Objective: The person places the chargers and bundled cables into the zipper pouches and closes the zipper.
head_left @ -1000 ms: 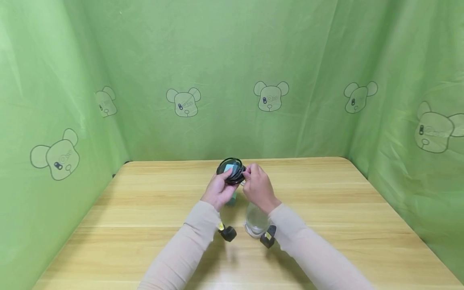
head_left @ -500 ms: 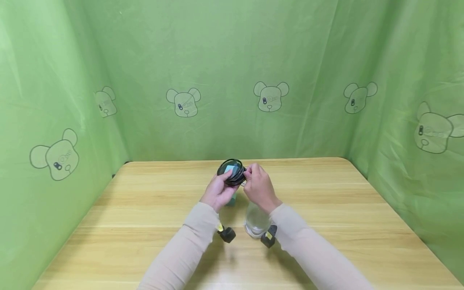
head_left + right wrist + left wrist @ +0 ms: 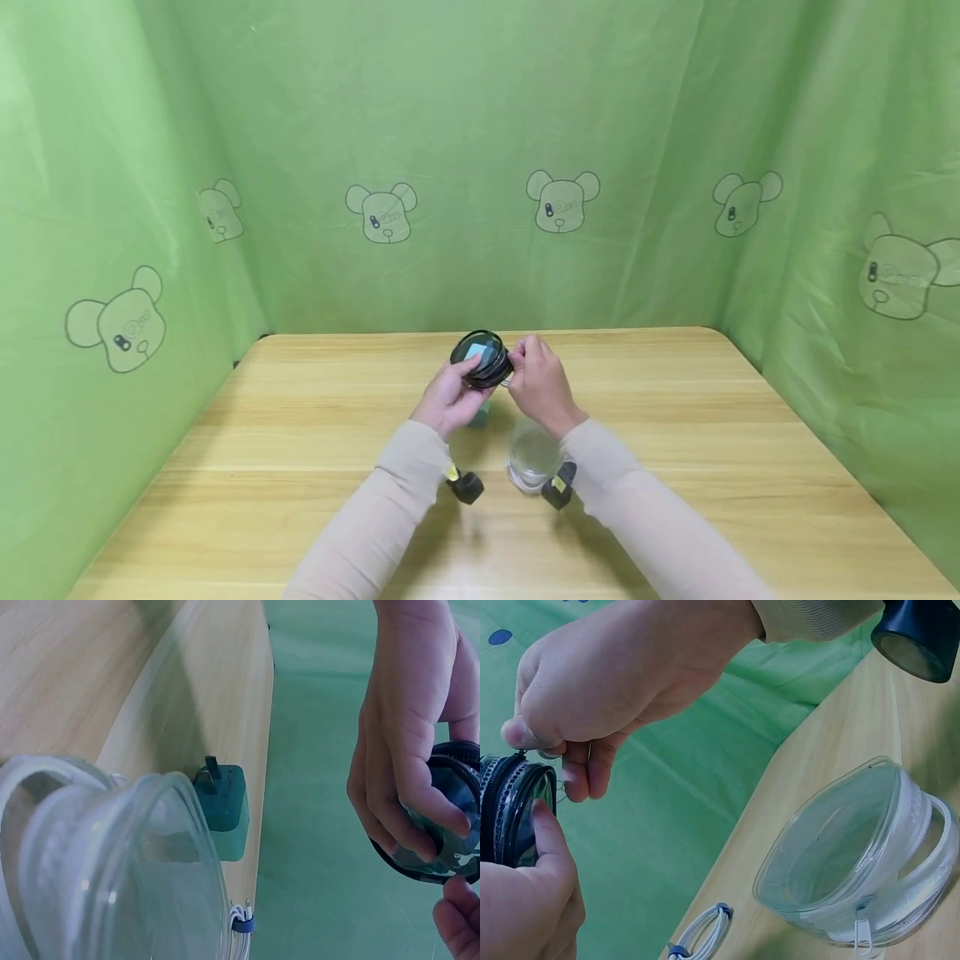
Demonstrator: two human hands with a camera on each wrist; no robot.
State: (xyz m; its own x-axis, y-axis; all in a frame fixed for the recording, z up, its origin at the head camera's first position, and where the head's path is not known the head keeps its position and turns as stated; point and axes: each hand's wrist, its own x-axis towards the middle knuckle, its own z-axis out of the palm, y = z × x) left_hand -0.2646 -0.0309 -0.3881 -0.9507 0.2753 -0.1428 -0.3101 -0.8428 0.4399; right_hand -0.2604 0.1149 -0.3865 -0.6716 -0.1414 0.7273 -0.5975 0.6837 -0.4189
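My left hand (image 3: pixel 450 398) grips a round clear pouch with black edging (image 3: pixel 491 373), its thumb (image 3: pixel 549 836) pressed on the clear face. A light blue blocky thing (image 3: pixel 477 352) shows through that face. At the pouch's right side my right hand (image 3: pixel 543 383) pinches a small zipper pull (image 3: pixel 522 753). In the right wrist view the left fingers (image 3: pixel 409 817) curl round the pouch, and the right fingertips (image 3: pixel 457 915) meet its edge. Both hands hold it above the table. How far the zipper is drawn cannot be told.
A clear pouch with white zipper trim (image 3: pixel 832 840) stands on the wooden table (image 3: pixel 300 417), below my right wrist. Beyond it are a teal plug charger (image 3: pixel 221 810) with prongs up and a coiled white cable (image 3: pixel 705 930) with blue ties. Green curtains (image 3: pixel 480 267) surround the table.
My right hand has shifted slightly right and down, still pinching at the black-edged pouch. The left hand and the pouch have dipped a little. The things on the table stay put.
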